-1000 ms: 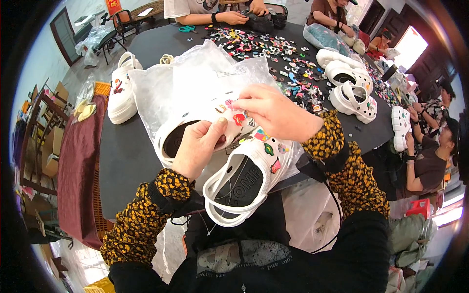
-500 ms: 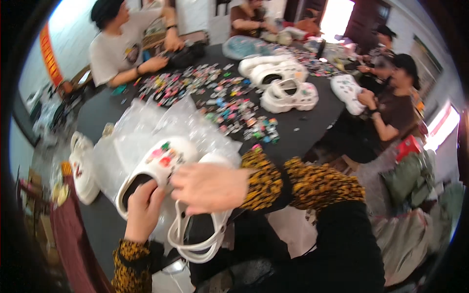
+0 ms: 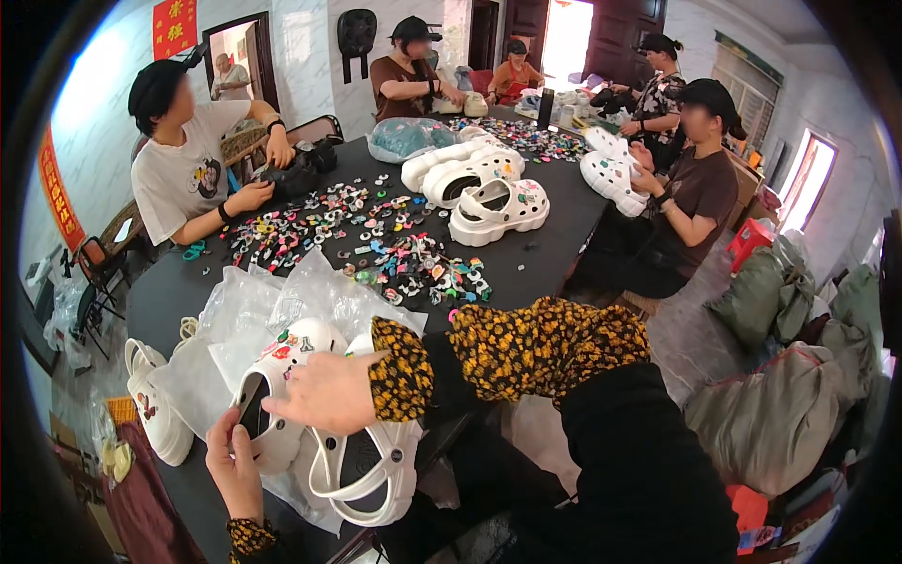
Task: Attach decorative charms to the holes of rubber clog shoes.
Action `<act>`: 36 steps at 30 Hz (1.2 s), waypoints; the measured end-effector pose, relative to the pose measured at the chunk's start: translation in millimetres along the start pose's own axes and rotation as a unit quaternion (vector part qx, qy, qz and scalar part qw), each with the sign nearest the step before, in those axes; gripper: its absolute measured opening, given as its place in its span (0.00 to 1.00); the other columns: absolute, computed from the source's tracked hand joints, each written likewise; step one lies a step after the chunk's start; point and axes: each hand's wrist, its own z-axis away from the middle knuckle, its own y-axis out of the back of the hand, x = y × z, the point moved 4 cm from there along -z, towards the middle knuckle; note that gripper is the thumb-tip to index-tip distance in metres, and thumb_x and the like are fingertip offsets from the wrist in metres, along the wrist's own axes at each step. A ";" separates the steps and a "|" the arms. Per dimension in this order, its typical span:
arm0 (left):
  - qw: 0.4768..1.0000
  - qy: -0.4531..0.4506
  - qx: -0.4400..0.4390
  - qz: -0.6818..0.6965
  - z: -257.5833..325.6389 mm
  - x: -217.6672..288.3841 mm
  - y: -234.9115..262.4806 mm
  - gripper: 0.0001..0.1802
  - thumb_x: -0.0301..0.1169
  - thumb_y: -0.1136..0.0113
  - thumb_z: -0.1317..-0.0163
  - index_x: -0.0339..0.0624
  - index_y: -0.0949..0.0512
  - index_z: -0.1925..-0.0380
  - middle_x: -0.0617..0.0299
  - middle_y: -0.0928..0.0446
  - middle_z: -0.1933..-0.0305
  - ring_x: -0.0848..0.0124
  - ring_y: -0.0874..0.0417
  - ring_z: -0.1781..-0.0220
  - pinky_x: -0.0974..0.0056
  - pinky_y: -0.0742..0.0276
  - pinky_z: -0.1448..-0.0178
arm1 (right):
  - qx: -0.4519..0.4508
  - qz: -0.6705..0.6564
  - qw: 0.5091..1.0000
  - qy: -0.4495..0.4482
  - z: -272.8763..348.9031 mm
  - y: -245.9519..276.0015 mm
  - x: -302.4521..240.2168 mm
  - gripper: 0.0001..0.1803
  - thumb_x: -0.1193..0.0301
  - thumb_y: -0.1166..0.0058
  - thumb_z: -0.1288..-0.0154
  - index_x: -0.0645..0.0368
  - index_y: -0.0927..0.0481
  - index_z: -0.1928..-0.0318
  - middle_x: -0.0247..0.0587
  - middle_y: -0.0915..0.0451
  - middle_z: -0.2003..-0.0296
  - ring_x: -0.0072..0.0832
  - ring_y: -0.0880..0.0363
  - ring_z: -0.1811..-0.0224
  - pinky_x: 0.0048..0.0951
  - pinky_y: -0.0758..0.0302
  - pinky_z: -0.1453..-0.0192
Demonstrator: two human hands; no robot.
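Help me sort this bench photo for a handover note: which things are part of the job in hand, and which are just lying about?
In hand:
- left hand gripping the near white clog
- right hand resting on both clogs
- second clog
- plastic bag underneath
- loose charms

Lying about:
- lone clog at the left edge
- clog pile mid-table
- black bag
- green sacks

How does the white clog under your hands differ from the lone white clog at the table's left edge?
The clog under the hands lies on clear plastic bags, gripped by the left hand with the right hand across it; the lone clog sits untouched on the bare black table. The held clog carries several coloured charms on its toe; the lone clog shows only a couple on its side. Both are white, thick-soled, with heel straps.
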 end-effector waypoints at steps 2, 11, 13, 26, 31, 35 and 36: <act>0.998 0.039 0.018 0.039 2.4 -6.0 5.7 0.14 0.25 0.52 0.34 0.31 0.25 0.51 0.56 0.24 0.53 0.72 0.23 0.56 0.70 0.26 0.53 | -0.046 -0.004 0.999 -0.003 -13.8 7.7 5.2 0.22 0.71 0.48 0.45 0.62 0.30 0.48 0.45 0.20 0.67 0.40 0.19 0.62 0.39 0.24 0.63; 0.975 0.018 0.130 0.182 -3.9 -48.7 27.9 0.14 0.24 0.53 0.34 0.29 0.26 0.52 0.55 0.23 0.48 0.70 0.25 0.44 0.66 0.35 0.38 | -0.071 -0.002 0.997 0.028 -43.3 -2.3 14.1 0.09 0.74 0.46 0.52 0.63 0.26 0.68 0.47 0.20 0.75 0.42 0.18 0.68 0.43 0.24 0.67; 0.969 0.045 0.143 0.198 -2.0 -61.0 32.0 0.13 0.24 0.53 0.34 0.30 0.25 0.54 0.56 0.22 0.49 0.70 0.25 0.46 0.67 0.33 0.39 | -0.058 0.003 0.998 0.025 -41.0 0.2 11.7 0.08 0.74 0.47 0.52 0.63 0.27 0.70 0.47 0.20 0.76 0.42 0.18 0.70 0.43 0.25 0.69; 0.967 0.154 -0.112 0.172 3.9 -70.8 -2.2 0.11 0.26 0.50 0.34 0.31 0.21 0.60 0.63 0.19 0.64 0.77 0.22 0.62 0.72 0.28 0.55 | 0.086 0.105 0.989 -0.053 20.8 62.1 38.4 0.06 0.74 0.51 0.48 0.63 0.31 0.71 0.47 0.24 0.82 0.42 0.19 0.75 0.39 0.25 0.71; 0.963 0.164 -0.147 0.156 4.6 -59.5 -6.9 0.11 0.27 0.50 0.34 0.33 0.20 0.62 0.60 0.18 0.63 0.76 0.21 0.62 0.70 0.27 0.54 | 0.066 0.154 0.977 -0.134 53.7 75.7 85.7 0.07 0.75 0.50 0.49 0.61 0.30 0.68 0.48 0.24 0.79 0.46 0.20 0.72 0.43 0.25 0.68; 0.961 0.173 -0.149 0.154 4.7 -59.7 -5.9 0.11 0.27 0.51 0.34 0.33 0.20 0.62 0.60 0.18 0.63 0.76 0.21 0.62 0.70 0.27 0.53 | 0.074 0.257 0.948 -0.171 80.8 76.6 152.7 0.07 0.73 0.49 0.47 0.59 0.29 0.66 0.49 0.25 0.80 0.46 0.21 0.73 0.43 0.26 0.71; 0.960 0.177 -0.149 0.158 5.1 -62.1 -5.3 0.11 0.27 0.51 0.34 0.34 0.20 0.62 0.60 0.18 0.62 0.76 0.21 0.62 0.70 0.27 0.53 | 0.071 0.279 0.939 -0.190 84.9 80.6 170.3 0.07 0.73 0.49 0.46 0.59 0.29 0.66 0.48 0.25 0.80 0.45 0.21 0.73 0.42 0.25 0.70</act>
